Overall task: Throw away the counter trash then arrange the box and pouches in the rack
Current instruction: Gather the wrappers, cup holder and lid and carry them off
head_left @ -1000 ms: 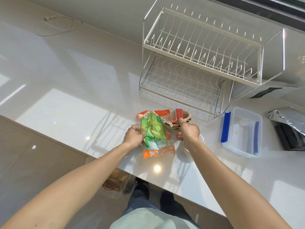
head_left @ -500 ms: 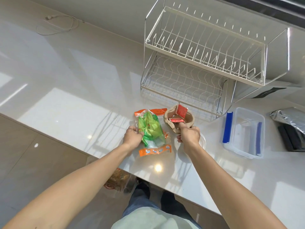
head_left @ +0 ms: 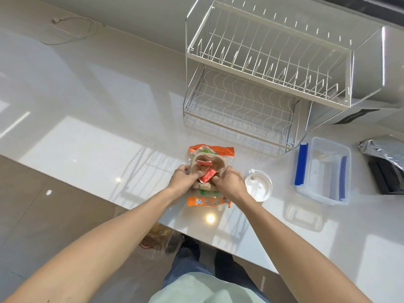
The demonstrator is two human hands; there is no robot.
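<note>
A squashed brown paper cup [head_left: 213,166] with red sachets [head_left: 208,174] in it is held between both hands above a clear pouch with orange ends [head_left: 211,150]. My left hand [head_left: 182,179] grips the cup's left side. On the right side my right hand [head_left: 228,183] grips it too. The pouch, with green contents, lies flat on the counter, mostly hidden under the cup and hands. A clear plastic box with blue clips [head_left: 323,170] sits to the right. The white two-tier wire rack [head_left: 262,73] stands behind, with nothing on it.
A round clear lid [head_left: 259,185] lies right of my hands. A silver foil pouch on a black object [head_left: 387,157] is at the far right. A white cable [head_left: 70,29] lies at the back left. A clear bag with something orange-brown in it [head_left: 158,238] sits on the floor below the counter edge.
My right hand lifted the crumpled cup from behind the pouch and brought it over the pouch. My left hand let go of the pouch and joined it on the cup.
</note>
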